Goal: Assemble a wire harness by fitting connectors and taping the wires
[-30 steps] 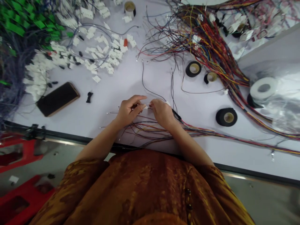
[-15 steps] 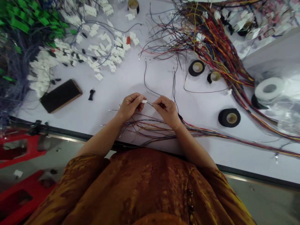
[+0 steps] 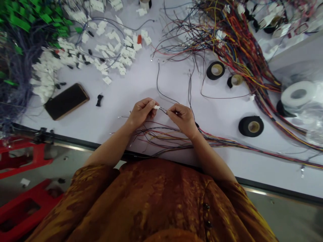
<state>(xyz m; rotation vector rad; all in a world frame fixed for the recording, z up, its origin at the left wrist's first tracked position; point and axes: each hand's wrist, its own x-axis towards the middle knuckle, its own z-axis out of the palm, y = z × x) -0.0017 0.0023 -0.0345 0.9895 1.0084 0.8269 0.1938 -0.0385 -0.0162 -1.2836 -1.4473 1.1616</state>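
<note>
My left hand (image 3: 141,112) pinches a small white connector (image 3: 156,107) between thumb and fingers. My right hand (image 3: 183,118) is closed on a thin black wire (image 3: 164,110) that runs into that connector. Both hands hover just above the white table (image 3: 141,84), near its front edge. Under them lies a bundle of coloured wires (image 3: 161,136) that trails off to the right. A long black wire (image 3: 158,80) loops away from the hands toward the back.
A dark phone (image 3: 67,101) lies at the left. White connectors (image 3: 111,53) are scattered behind it. Black tape rolls (image 3: 251,126) (image 3: 215,70), a white roll (image 3: 297,94) and a tangle of coloured wires (image 3: 234,37) fill the right. Red stools (image 3: 25,205) stand below the table edge.
My hands have drawn slightly apart, so the black wire now shows between the connector and my right fingers. The view has shifted a little.
</note>
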